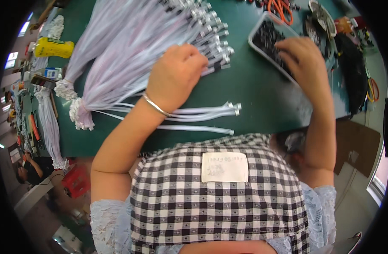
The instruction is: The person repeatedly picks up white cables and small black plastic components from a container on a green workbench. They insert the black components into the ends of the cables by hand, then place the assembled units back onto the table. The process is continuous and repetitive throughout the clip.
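My left hand (179,76) is closed over the connector ends of a large fan of white cables (130,46). A white cable end pokes out by its fingertips, though the grip itself is partly hidden. Many of the cables end in small white connectors, with black pieces showing near several of them. A few separate white cables (202,112) lie below my left wrist, pointing right. My right hand (304,63) reaches over the clear plastic tray (251,39), fingers bent and apart. Small black pieces (267,37) fill the tray beneath them.
Orange-handled scissors (281,10) lie behind the tray. A yellow bottle (54,48) lies at the far left, near a hanging cable bundle (50,122). Dark objects crowd the right side of the green table (261,106). Another person (31,169) is at the far left.
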`<action>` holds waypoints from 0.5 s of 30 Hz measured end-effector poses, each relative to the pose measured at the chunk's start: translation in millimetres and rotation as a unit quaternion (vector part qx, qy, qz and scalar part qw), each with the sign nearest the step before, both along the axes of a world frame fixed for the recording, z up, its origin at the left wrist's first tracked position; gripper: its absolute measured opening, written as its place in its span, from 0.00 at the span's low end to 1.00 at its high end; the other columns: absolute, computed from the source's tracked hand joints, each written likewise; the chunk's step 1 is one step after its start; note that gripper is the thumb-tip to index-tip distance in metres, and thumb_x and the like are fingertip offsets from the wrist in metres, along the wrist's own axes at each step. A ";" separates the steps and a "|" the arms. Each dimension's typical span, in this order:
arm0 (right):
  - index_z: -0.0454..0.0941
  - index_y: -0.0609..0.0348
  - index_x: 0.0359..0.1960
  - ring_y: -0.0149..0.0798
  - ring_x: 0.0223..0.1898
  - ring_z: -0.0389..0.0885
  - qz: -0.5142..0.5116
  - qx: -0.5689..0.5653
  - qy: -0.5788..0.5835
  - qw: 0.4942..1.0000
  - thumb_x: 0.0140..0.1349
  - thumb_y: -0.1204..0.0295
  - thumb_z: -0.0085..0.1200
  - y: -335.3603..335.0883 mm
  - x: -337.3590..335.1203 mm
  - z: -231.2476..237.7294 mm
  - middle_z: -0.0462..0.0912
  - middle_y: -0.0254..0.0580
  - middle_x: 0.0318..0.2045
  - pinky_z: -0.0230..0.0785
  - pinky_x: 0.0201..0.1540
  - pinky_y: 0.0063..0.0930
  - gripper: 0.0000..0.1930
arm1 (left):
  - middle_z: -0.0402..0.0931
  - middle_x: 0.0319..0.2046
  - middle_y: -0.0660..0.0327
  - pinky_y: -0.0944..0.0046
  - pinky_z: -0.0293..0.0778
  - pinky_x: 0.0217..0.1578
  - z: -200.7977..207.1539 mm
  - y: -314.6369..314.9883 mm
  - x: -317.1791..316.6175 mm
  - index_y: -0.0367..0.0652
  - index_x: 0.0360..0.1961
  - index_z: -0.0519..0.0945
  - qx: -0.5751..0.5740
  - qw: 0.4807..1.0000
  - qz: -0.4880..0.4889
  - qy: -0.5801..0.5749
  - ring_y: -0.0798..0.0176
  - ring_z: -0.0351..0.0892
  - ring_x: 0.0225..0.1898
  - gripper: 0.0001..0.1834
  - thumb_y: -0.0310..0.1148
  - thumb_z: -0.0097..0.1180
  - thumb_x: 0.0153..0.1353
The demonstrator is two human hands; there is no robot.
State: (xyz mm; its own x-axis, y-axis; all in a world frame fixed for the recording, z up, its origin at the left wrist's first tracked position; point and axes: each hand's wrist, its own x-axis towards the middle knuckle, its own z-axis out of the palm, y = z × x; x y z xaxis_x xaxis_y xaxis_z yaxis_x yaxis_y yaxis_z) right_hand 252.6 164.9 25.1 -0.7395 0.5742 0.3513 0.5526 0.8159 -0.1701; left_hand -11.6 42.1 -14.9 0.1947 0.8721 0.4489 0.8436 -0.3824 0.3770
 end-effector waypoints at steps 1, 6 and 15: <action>0.79 0.58 0.35 0.49 0.38 0.76 -0.014 -0.009 -0.038 0.999 0.49 0.74 0.58 9.5 8.9 -4.8 0.80 0.43 0.34 0.67 0.43 0.38 0.09 | 0.74 0.28 0.58 0.58 0.70 0.34 5.3 -2.5 3.0 0.41 0.29 0.78 -0.019 1.000 -0.011 -0.011 0.52 0.74 0.32 0.06 0.25 0.60 0.48; 0.76 0.63 0.38 0.51 0.40 0.75 -0.027 -0.133 -0.092 0.986 0.52 0.77 0.54 23.5 11.3 -22.0 0.78 0.47 0.35 0.67 0.45 0.36 0.11 | 0.74 0.31 0.58 0.60 0.70 0.36 24.9 -35.7 14.8 0.42 0.33 0.78 -0.187 0.978 -0.089 -0.017 0.54 0.73 0.34 0.08 0.27 0.61 0.49; 0.73 0.59 0.31 0.50 0.37 0.76 -0.046 -0.108 -0.044 0.992 0.51 0.74 0.51 25.1 17.4 -24.6 0.75 0.43 0.33 0.69 0.39 0.40 0.06 | 0.70 0.28 0.58 0.59 0.68 0.32 27.3 -34.3 25.8 0.42 0.35 0.77 -0.251 0.956 -0.128 -0.079 0.54 0.72 0.31 0.10 0.24 0.55 0.50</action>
State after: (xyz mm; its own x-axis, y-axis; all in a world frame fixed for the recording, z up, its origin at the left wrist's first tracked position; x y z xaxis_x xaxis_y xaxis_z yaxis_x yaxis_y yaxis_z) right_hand 270.0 190.0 0.4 -0.7032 0.6950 0.1499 0.6428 0.7116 -0.2835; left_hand 14.2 7.8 12.4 0.3955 0.9181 0.0272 0.6635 -0.3060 0.6827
